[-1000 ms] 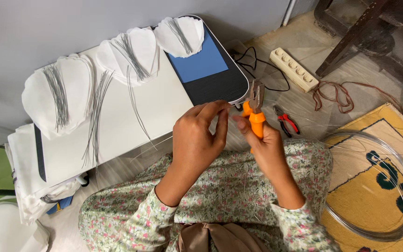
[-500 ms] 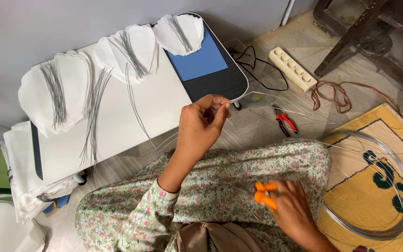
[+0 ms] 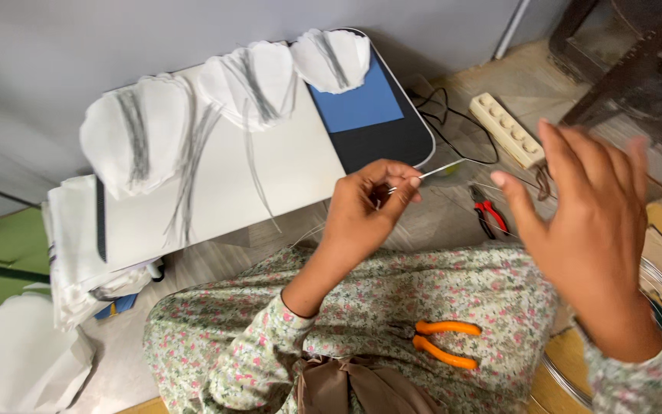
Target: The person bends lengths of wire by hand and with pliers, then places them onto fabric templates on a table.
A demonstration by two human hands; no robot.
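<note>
Three stacks of white petals (image 3: 136, 142) w/ cut wires on table (image 3: 293, 165): done. Left hand (image 3: 365, 203) pinches one wire (image 3: 442, 169); right hand (image 3: 588, 222) spread, empty. Orange pliers (image 3: 446, 343) on lap.

The person wears a long-sleeved garment of pale green cloth, printed all over with small pink and red flowers and tiny leaves. The left sleeve (image 3: 250, 349) reaches the wrist and ends in a plain narrow cuff just behind the left hand (image 3: 365, 203). The right sleeve (image 3: 637, 379) is of the same print, its cuff sitting close behind the right hand (image 3: 584, 222). Between the two sleeves the same flowered cloth spreads wide across the lap. Below the left sleeve's cuff, a brown fabric tie (image 3: 346, 383) is knotted at the waist, its folds smooth and unprinted. Both hands are bare, without rings or bangles visible.
</note>
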